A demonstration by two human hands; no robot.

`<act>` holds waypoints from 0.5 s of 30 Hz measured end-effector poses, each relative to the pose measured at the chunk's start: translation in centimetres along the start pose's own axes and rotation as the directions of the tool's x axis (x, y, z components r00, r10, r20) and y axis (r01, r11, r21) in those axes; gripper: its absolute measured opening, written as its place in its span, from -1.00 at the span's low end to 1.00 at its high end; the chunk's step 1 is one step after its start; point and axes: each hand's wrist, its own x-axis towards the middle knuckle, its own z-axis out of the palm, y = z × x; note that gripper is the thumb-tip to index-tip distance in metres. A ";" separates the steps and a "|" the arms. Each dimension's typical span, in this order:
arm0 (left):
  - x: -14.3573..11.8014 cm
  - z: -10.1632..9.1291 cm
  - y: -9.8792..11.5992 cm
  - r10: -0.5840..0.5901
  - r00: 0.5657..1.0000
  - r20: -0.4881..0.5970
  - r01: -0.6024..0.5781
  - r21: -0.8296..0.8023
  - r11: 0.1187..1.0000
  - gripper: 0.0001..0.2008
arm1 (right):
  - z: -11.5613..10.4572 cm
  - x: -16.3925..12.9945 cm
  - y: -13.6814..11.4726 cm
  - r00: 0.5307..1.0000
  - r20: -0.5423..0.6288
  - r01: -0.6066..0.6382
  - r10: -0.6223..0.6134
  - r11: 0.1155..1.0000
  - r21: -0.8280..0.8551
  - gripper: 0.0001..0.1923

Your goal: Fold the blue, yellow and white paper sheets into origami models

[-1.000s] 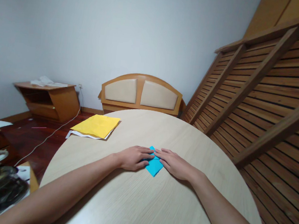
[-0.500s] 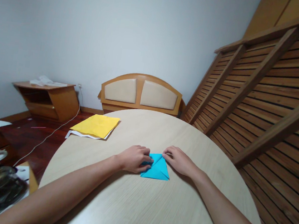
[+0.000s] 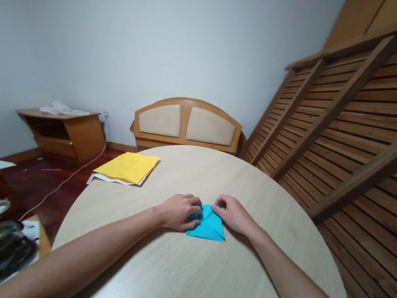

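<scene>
A folded sheet of blue paper (image 3: 211, 228) lies on the round table in front of me, with diagonal creases and a flap at its lower right. My left hand (image 3: 181, 212) rests over its left part, fingers bent and apart, pressing it against the tabletop and hiding that side. At the paper's upper right corner, my right hand (image 3: 231, 212) has thumb and fingers brought together on the edge. The fingers of my right hand cover that corner.
Yellow paper (image 3: 128, 167) lies over white sheets at the left of the pale round table (image 3: 177, 275). A slatted wooden frame (image 3: 359, 119) leans along the right. Behind the table is a padded headboard (image 3: 189, 102); a glass pot (image 3: 4, 251) stands at lower left.
My right hand has slid slightly left along the paper's upper edge. My left hand stays nearly in place on the paper.
</scene>
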 end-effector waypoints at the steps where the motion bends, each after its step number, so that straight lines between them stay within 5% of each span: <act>1: 0.0 0.0 0.0 0.002 1.000 -0.002 -0.002 -0.004 1.000 -0.73 | 0.0 0.0 -0.1 1.000 0.004 -0.011 0.011 0.999 0.040 -0.82; 8: 0.1 0.1 0.0 -0.012 1.000 -0.024 0.011 -0.051 0.999 -0.75 | 0.5 0.1 -0.2 0.996 -0.031 -0.071 0.078 0.981 0.181 -0.79; 15: 0.2 0.2 -0.1 -0.004 1.000 -0.022 0.003 -0.060 0.998 -0.77 | 0.1 -0.5 -0.3 0.992 -0.046 -0.122 0.117 0.983 -0.139 -0.70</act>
